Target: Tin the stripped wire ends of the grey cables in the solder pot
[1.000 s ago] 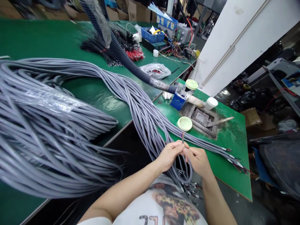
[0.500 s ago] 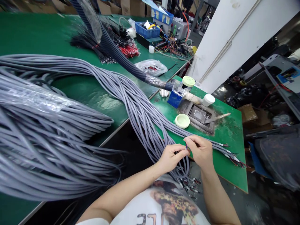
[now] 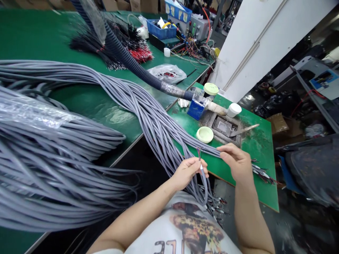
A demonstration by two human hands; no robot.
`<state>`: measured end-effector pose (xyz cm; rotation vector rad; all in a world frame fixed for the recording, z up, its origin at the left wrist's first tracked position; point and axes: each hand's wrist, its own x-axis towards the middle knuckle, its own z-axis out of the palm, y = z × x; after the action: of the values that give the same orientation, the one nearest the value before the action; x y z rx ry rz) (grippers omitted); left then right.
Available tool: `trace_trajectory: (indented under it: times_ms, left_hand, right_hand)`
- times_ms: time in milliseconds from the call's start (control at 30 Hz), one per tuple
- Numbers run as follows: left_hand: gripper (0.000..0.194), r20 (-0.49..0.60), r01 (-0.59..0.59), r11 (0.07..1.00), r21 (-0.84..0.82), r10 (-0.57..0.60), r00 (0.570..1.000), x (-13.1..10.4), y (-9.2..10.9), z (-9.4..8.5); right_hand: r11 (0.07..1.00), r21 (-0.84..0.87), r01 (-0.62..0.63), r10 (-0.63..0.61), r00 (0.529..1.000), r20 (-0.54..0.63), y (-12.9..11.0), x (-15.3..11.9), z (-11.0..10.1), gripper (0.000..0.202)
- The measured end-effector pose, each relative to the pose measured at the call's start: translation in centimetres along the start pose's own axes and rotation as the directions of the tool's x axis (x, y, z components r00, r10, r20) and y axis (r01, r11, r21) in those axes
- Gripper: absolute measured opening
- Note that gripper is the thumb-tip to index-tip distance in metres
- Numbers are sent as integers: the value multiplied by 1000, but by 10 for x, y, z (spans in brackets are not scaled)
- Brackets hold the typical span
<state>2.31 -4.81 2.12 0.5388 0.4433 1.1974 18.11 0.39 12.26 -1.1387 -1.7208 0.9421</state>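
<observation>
My left hand (image 3: 189, 171) pinches a grey cable (image 3: 204, 183) close to its end, where thin coloured wires (image 3: 199, 153) stick up above the fingers. The cable bends down in a loop below the hand. My right hand (image 3: 237, 161) is apart from it, over the grey cables lying on the green board; its thumb and fingers are separated, and nothing shows between them. A thick bundle of grey cables (image 3: 148, 106) runs from the left across to the board, with coloured wire ends (image 3: 265, 175) past my right hand.
A square solder pot (image 3: 225, 126) with a scraper (image 3: 245, 130) across its edge sits on the board (image 3: 261, 141). Round it are a pale green dish (image 3: 204, 134), a white cup (image 3: 234, 110) and a ribbed hose (image 3: 148, 76). Black and red wires (image 3: 106, 49) lie farther back.
My right hand has moved right, away from my left hand, and its fingers have parted. My left hand has shifted slightly left, and the cable's wires now point up.
</observation>
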Motion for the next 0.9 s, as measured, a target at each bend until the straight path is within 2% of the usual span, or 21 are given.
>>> trace_trajectory:
  times_ms: [167,267,333,433,500,567,700,900]
  left_hand:
    - [30,82,72,986,-149,-60,995,-5,5,6]
    - [32,76,97,984,-151,-87,993,-7,6,8]
    - [34,61,106,985,-137,-98,993,-7,7,7]
    - [33,-6,56,988,-146,-57,998,-7,12,5]
    - [37,-58,10,986,-168,-20,998,-6,17,4]
    - [40,-77,-3,981,-192,-12,997,-6,21,2]
    - [33,-39,45,974,-224,-55,998,-7,23,-2]
    - [36,-10,94,977,-190,-98,995,-9,17,-7]
  right_hand:
    - [976,17,-219,212,959,187,10,5,22,20]
    - [952,131,-276,235,936,262,9,10,33,19]
    - [940,186,-285,232,937,260,10,11,39,13]
    - [947,210,-242,205,962,183,14,9,43,12]
    - [970,174,-171,150,980,131,19,4,44,11]
    - [988,125,-96,80,988,128,23,-4,44,10]
    - [995,103,3,-28,970,242,25,-12,37,8]
    - [994,7,112,-111,977,182,8,5,19,10]
